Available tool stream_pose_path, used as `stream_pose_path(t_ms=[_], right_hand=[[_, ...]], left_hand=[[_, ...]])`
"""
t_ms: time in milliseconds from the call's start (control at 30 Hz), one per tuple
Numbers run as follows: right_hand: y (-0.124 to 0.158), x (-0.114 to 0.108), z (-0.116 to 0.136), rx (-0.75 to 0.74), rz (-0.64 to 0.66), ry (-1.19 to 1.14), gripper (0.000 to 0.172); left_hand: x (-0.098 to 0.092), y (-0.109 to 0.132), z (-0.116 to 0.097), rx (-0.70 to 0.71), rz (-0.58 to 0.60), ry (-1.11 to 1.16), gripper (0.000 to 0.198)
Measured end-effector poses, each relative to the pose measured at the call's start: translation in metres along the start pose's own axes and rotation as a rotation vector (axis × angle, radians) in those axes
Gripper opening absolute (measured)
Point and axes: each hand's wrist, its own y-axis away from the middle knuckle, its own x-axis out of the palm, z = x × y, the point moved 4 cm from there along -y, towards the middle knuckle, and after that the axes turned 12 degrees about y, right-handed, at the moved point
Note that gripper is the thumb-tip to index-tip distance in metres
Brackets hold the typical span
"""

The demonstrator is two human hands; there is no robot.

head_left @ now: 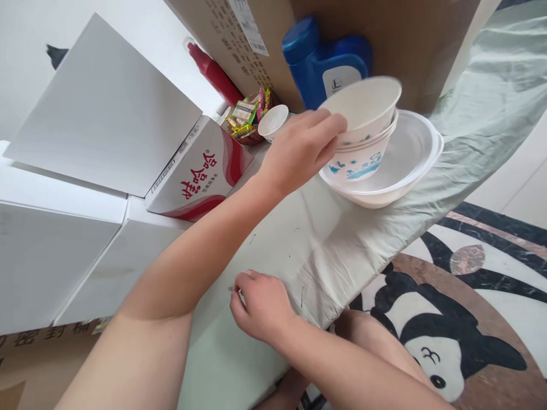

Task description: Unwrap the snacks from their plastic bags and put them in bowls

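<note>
My left hand (pixel 305 142) reaches across to the far right, its fingers pinching the rim of a white paper bowl (pixel 367 108). That bowl is tilted, partly nested in a stack of paper bowls (pixel 363 162) with blue prints. The stack leans inside wider white plastic bowls (pixel 412 154). Lower down, close over the cloth-covered table (pixel 316 245), my right hand (pixel 260 304) has its fingers curled in, and nothing shows in it. A small white bowl (pixel 273 121) stands just beyond my left wrist.
Behind the bowls are a blue bottle (pixel 329 62) and a large cardboard box (pixel 388 40). A basket of wrapped snacks (pixel 248 117), a red bottle (pixel 216 74) and an open white-and-red carton (pixel 200 171) line the left side. The tablecloth's edge (pixel 431 216) drops toward the patterned floor.
</note>
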Motion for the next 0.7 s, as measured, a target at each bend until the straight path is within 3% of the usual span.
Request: stream_pose_path(t_ms=[133, 233, 333, 400, 533, 700], right_hand=[[0.002, -0.001, 0.004, -0.009, 0.016, 0.006, 0.017], [0.003, -0.001, 0.004, -0.004, 0.022, -0.009, 0.017], [0.004, 0.000, 0.004, -0.001, 0.016, -0.022, 0.017], [0.005, 0.000, 0.004, 0.002, 0.009, -0.028, 0.017], [0.006, 0.005, 0.008, 0.001, 0.032, -0.023, 0.017], [0.008, 0.017, 0.016, -0.019, 0.051, 0.024, 0.016]], left_hand=[[-0.017, 0.006, -0.008, 0.028, -0.112, -0.011, 0.023], [-0.046, 0.023, -0.015, 0.044, -0.351, -0.003, 0.021], [-0.077, 0.063, -0.014, 0.023, -0.583, -0.019, 0.013], [-0.088, 0.102, -0.007, -0.048, -0.640, -0.072, 0.010], [-0.082, 0.187, 0.023, -0.278, -0.569, -0.091, 0.009], [-0.034, 0.263, 0.047, -0.515, -0.226, 0.008, 0.011]])
